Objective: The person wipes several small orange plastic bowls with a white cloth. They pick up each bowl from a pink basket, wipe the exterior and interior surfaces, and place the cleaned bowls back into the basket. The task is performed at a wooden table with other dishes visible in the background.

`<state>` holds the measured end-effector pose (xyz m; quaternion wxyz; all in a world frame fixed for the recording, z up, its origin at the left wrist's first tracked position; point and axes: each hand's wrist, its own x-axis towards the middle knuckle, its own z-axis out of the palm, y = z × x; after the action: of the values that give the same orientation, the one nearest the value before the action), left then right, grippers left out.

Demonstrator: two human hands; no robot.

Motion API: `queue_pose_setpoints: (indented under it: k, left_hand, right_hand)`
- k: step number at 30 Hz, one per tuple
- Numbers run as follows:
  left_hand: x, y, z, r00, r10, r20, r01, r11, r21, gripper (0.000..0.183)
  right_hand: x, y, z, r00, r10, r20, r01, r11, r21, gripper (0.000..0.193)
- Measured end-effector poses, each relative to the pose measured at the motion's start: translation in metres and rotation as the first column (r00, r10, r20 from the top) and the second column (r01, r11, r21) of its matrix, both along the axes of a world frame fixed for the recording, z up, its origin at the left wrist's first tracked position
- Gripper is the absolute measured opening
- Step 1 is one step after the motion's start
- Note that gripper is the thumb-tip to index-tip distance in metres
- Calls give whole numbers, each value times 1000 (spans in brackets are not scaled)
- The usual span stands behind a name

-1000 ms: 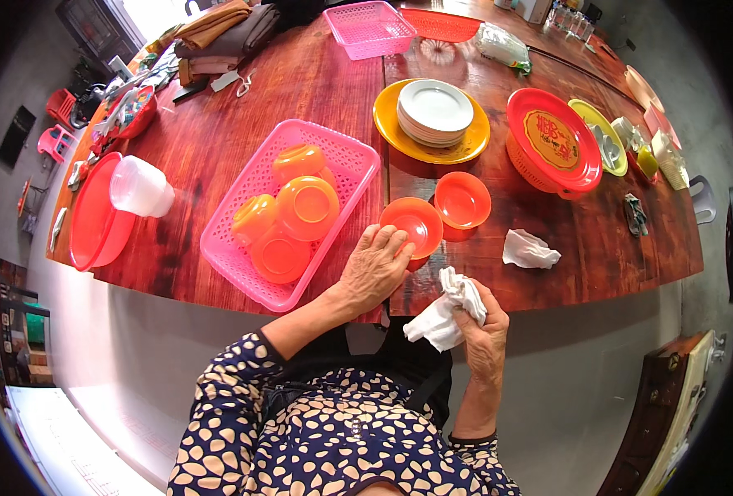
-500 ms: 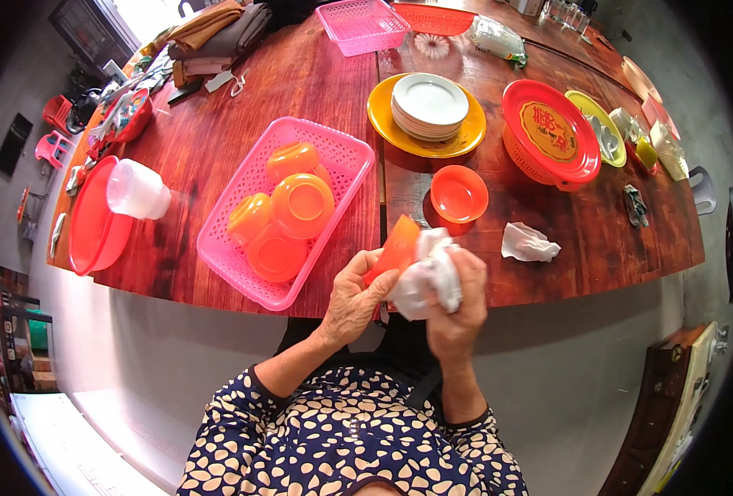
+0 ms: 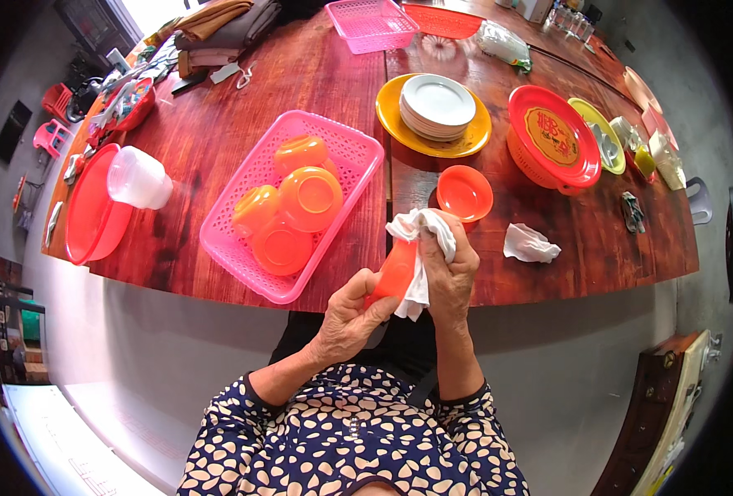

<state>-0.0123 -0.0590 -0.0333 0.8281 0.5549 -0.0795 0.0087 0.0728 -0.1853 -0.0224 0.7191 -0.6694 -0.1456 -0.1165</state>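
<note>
My left hand grips an orange bowl by its lower side, the bowl tilted on edge near the table's front. A white cloth is in my right hand, pressed over the bowl's upper rim and hanging down along its right side. Just beyond my right hand, another orange bowl stands upright on the table. To the left, a pink perforated basket holds several orange bowls, at least some turned upside down. A crumpled white cloth lies right of my hands.
White plates are stacked on a yellow plate behind the bowl. A red-lidded basket stands at right. At left are a red basin and clear plastic cups. A second pink basket sits at the far side.
My right hand has moved the white cloth up to the bowl's top rim, and the cloth now hangs looser. The bowl has been turned a little in my left hand. The view has shifted slightly.
</note>
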Motion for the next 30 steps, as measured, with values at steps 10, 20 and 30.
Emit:
queue_pose_setpoints:
  k: [10,20,30]
  left_hand:
    - [-1,9,-2,997,61,-46,-56,992,113,48]
    - [3,11,2,986,-38,-162,18,992,-121,14]
    - [3,15,1,984,66,-168,-85,991,-107,43]
  right_hand:
    - [-31,5,9,807,144,573,152,887,-436,37]
    - [1,5,1,969,60,-240,-1,971,239,17]
    - [-31,6,18,828,180,531,103,882,-460,35]
